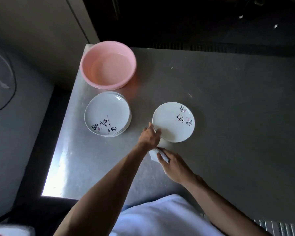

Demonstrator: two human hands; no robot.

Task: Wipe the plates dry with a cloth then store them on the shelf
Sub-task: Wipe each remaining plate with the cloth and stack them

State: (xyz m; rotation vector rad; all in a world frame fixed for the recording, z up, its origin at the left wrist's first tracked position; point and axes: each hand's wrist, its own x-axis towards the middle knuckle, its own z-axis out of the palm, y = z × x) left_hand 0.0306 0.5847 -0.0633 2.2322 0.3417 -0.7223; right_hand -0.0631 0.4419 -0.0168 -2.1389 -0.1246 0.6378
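Head view, the only one. We list one plate [173, 121], white with dark brush lettering and small pink marks, lying alone on the grey table [237, 92], right of centre. The left hand [149, 136] pinches its near-left rim, thumb on top and fingers tucked at the edge; that edge looks slightly raised, though we cannot be sure. The right hand [174, 166] sits just behind, fingers curled round a wadded white cloth [157, 155] that is close to the plate but apart from it. A stack [107, 114] of matching plates stands to the left, well apart from the single one, and beyond it a pink basin [108, 64] holding what looks like water. Handling, as we judge it: the plate is rigid, glazed, moderately light and breakable, and if wet it is likely slick, so a rim pinch alone is a weak hold. We would rather support it from beneath with spread fingers while the cloth works over the face. The cloth is soft and limp, and bunches to fit the plate's shallow curve. The stack is heavier, and its plates may slide on one another; we would take them from the top, one at a time.
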